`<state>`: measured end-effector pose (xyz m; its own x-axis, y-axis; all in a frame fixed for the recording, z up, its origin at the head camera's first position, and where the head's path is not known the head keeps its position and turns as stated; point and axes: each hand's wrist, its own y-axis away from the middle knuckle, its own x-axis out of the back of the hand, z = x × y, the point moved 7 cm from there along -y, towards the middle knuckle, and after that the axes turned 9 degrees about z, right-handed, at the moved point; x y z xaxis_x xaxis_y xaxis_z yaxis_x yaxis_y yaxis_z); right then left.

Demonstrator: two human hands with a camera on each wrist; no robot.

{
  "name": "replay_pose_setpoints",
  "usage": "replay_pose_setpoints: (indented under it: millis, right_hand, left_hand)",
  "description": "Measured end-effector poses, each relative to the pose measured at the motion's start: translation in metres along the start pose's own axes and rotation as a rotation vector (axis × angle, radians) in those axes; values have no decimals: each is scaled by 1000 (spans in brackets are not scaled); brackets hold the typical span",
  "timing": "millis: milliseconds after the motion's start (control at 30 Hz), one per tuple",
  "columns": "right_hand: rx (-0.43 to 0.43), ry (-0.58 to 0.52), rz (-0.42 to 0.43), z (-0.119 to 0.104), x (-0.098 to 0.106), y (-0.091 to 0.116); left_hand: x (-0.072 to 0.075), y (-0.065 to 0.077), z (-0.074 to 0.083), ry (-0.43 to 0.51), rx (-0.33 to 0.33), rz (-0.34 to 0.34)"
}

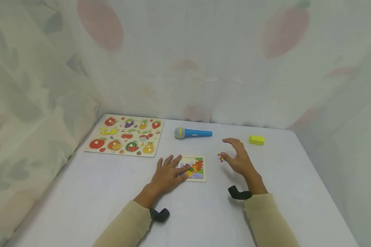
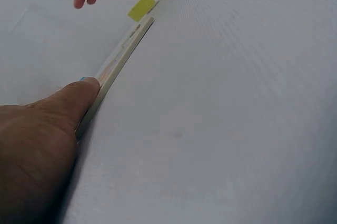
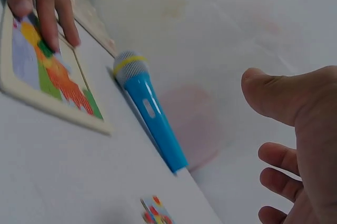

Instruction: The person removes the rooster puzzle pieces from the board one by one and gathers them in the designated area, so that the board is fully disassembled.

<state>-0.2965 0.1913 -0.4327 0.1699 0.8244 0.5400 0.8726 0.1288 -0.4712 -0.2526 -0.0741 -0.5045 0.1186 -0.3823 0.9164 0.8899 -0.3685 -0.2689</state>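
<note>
My left hand point(image 1: 166, 175) rests with spread fingers on a small jigsaw puzzle point(image 1: 199, 168) in a pale wooden tray. Some of the picture lies under its fingers; orange, green and purple parts show. In the right wrist view the puzzle tray point(image 3: 42, 100) shows a bare strip along its far side. To the right, my right hand point(image 1: 242, 162) is raised over the table, thumb and fingers apart, holding nothing. Below its thumb lies a loose jigsaw piece point(image 1: 220, 157) with red and yellow marks, also visible in the right wrist view as a colourful piece point(image 3: 157, 212).
A blue toy microphone point(image 1: 198, 133) with a grey head lies behind the puzzle. At the back left is a fruit peg board point(image 1: 134, 139). A yellow block point(image 1: 256, 140) sits back right. Patterned curtains point(image 1: 185, 68) enclose the white table point(image 1: 201, 216).
</note>
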Motion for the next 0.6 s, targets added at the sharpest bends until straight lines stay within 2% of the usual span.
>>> replay_pose_setpoints:
  millis: [67, 267, 600]
  right_hand:
    - [24, -7, -7, -5, -8, -1]
    - [27, -52, -33, -16, -31, -1]
    - [26, -88, -70, -20, -64, 1]
  left_hand:
    - [0, 0, 0, 0, 2, 1]
    - [-1, -1, 0, -12, 6, -3]
    - [-1, -2, -1, -19, 16, -6]
